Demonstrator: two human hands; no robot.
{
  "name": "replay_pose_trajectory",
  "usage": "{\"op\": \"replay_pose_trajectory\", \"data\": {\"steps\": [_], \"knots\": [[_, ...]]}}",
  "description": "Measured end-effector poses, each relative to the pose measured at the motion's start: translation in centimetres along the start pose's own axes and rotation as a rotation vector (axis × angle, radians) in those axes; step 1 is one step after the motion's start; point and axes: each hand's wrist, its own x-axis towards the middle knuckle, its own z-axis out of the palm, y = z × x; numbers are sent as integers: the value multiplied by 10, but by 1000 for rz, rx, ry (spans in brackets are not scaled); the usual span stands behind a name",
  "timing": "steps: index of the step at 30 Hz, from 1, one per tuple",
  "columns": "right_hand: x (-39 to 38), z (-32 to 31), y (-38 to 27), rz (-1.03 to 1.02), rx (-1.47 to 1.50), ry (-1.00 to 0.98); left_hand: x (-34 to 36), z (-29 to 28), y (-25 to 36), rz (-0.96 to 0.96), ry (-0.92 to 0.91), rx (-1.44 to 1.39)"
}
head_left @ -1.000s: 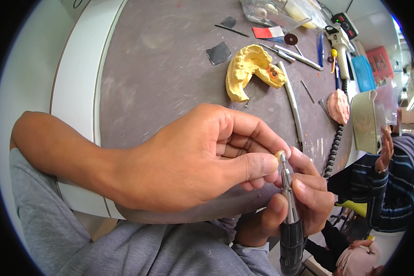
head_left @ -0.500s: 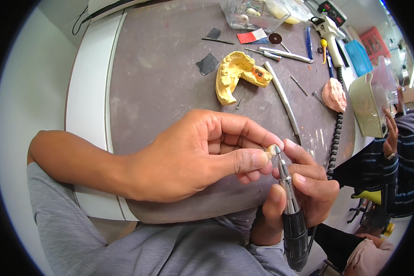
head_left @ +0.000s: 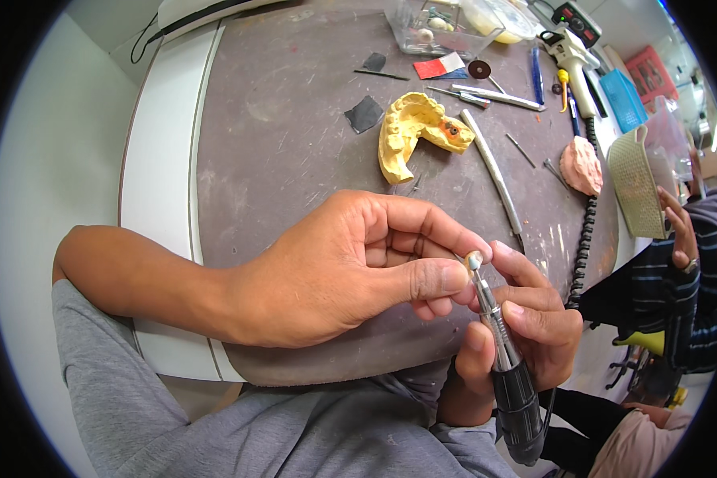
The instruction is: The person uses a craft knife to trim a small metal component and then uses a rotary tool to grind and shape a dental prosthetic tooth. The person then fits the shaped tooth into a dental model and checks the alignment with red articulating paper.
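Note:
A small tooth-coloured dental crown (head_left: 468,261) is pinched between the thumb and index finger of my left hand (head_left: 350,275). My right hand (head_left: 551,331) wraps round a dental handpiece (head_left: 519,398) with a black grip and a silver neck. Its small pale blue-grey tip meets the crown; whether it presses inside or on the edge cannot be made out. Fingertips of both hands come close together beside the crown. Beyond them lies a yellow dental cast (head_left: 398,135), arch-shaped, with a reddish-brown spot around a dark hole at its right end.
Right of the cast lie a long whitish rod (head_left: 490,169), slim tools and a pink plaster lump (head_left: 581,166). A clear box (head_left: 432,40) stands at the back. Along the right are a coiled black cord (head_left: 583,247), a cream basket (head_left: 636,179) and another person's hand (head_left: 677,227).
The handpiece has tilted slightly, its rear end swinging right. Its tip now overlaps the crown more, and the crown looks turned a little. My grips stay the same.

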Motion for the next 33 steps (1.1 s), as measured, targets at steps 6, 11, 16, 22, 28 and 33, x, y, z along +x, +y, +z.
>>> {"op": "replay_pose_trajectory", "data": {"steps": [6,11,16,22,28,33], "knots": [[0,0,-2,21,-6,-6,0,1,0,-4,3,-24],[-3,2,-3,50,29,46,0,1,0,10,-3,-19],[0,-1,-3,42,-2,-3,-1,1,1,8,0,-7],[1,-5,-4,54,-15,-56,1,-1,-1,1,-2,-16],[-3,-1,-4,71,-17,12,1,1,1,-10,8,-2],[-6,2,-2,49,-4,65,2,0,1,-3,8,10]]}}
